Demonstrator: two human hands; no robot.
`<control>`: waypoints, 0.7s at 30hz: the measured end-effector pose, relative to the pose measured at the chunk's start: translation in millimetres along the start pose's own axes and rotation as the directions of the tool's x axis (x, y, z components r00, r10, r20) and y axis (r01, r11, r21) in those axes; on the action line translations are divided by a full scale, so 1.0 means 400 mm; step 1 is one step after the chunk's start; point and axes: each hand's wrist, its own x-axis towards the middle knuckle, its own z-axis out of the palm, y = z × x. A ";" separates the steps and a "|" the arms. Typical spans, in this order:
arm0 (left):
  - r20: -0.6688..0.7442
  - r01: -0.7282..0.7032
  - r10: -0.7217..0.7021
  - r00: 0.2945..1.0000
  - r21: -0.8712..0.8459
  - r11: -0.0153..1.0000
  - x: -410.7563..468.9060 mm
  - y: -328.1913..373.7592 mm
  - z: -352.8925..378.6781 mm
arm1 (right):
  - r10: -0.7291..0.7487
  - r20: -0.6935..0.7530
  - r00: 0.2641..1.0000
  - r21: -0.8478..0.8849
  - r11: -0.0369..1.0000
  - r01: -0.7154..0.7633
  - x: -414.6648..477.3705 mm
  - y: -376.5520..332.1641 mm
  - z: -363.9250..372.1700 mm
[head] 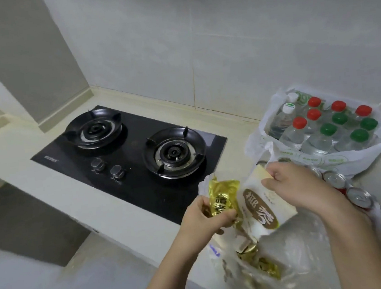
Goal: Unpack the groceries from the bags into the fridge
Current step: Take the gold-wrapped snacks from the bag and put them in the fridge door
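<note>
At the near right corner of the counter [113, 220], just above a clear plastic bag [301, 250], both hands are closed on groceries. The left hand [206, 215] has its fingers curled tightly round the lower half of a gold foil packet [222, 191]. The packet's long axis runs away from the person, with its crimped top edge pointing toward the gas hob [129, 150]. The right hand [292, 183] grips the upper right corner of a white pouch [262, 209] printed with large brown characters, its fingers folded over that far end. The pouch lies lengthwise in much the same direction as the packet, tilted slightly, with its lower end dipping into the mouth of the clear bag. The two packs sit side by side and touch or nearly touch, the gold one on the left. More gold-wrapped pieces [263, 266] lie inside the clear bag.

Behind the right hand, a white carrier bag [327, 160] stands open against the tiled wall, packed with upright water bottles [329, 129] that have red, green and white caps. Several drink cans [354, 195] lie just beside the right wrist.
</note>
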 end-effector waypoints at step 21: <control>-0.587 -0.256 -0.022 0.810 -0.387 0.886 -0.318 -0.086 -0.340 | -0.450 -0.032 0.892 -0.170 0.882 0.439 0.011 -0.513 0.104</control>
